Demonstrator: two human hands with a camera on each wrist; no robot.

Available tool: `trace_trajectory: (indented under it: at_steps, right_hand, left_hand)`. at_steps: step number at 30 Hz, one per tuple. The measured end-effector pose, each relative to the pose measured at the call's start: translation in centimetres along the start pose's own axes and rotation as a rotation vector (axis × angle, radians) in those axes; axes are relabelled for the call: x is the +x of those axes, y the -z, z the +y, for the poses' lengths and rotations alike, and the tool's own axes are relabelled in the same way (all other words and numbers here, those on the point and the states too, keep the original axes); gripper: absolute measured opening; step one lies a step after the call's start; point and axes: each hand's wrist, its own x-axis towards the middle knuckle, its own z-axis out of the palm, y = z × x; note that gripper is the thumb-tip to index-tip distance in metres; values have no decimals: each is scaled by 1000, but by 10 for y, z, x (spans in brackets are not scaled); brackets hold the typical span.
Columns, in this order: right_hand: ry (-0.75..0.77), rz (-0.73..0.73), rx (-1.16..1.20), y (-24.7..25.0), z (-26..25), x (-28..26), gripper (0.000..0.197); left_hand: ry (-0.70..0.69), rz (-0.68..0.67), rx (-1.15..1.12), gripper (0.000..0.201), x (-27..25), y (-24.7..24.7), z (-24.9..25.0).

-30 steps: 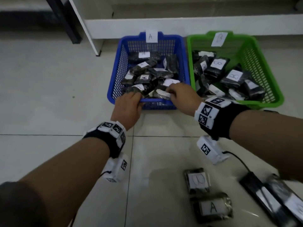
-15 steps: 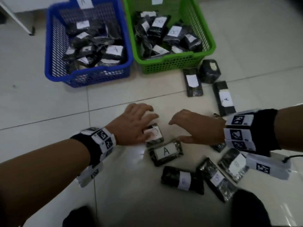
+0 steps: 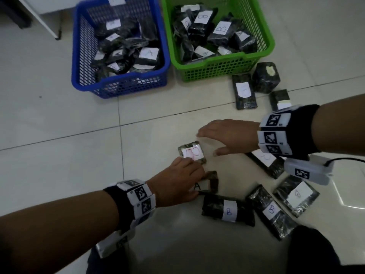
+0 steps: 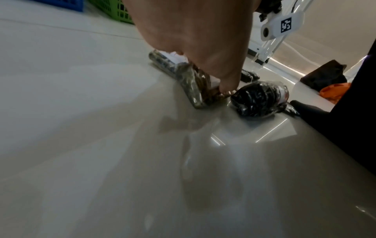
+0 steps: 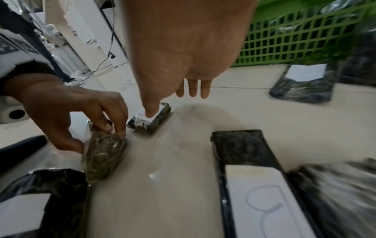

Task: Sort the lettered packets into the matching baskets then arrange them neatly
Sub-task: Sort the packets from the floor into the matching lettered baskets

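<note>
Head view: left hand (image 3: 177,179) is gripping the A packet (image 3: 207,183), just below the B packet (image 3: 192,153); right hand (image 3: 227,136) is hovering spread beside the B packet. Left wrist: thumb is pinching the A packet's edge (image 4: 195,85). Right wrist: right-hand fingers (image 5: 192,89) are hanging straight, apart from the B packet (image 5: 150,120).

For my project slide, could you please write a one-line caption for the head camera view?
Left hand grips the A packet while the open right hand reaches toward a B packet, before the blue basket and green basket.
</note>
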Motion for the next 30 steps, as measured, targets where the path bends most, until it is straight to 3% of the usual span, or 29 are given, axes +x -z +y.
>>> trace_trajectory:
  at_steps: [6, 12, 15, 17, 21, 26, 30]
  right_hand:
    - [76, 6, -77, -13, -30, 45, 81]
    - [-7, -74, 79, -4, -40, 59, 65]
    - [-60, -26, 203, 10, -33, 55, 41]
    - [-79, 96, 250, 27, -23, 50, 30]
    - [-207, 455, 347, 77, 2, 35, 46]
    - [-350, 935, 532, 137, 38, 33, 33]
    - [-518, 1028, 609, 157, 71, 43, 28]
  left_hand:
    - [49, 37, -161, 36, -48, -4, -13]
    - [82, 97, -107, 37, -54, 23, -47]
    - [171, 121, -60, 40, -44, 41, -69]
    - [196, 163, -22, 40, -31, 56, -86]
    - [253, 289, 75, 37, 6, 99, -117]
    - [510, 477, 7, 40, 41, 156, -157]
    - [664, 460, -116, 43, 39, 176, -197]
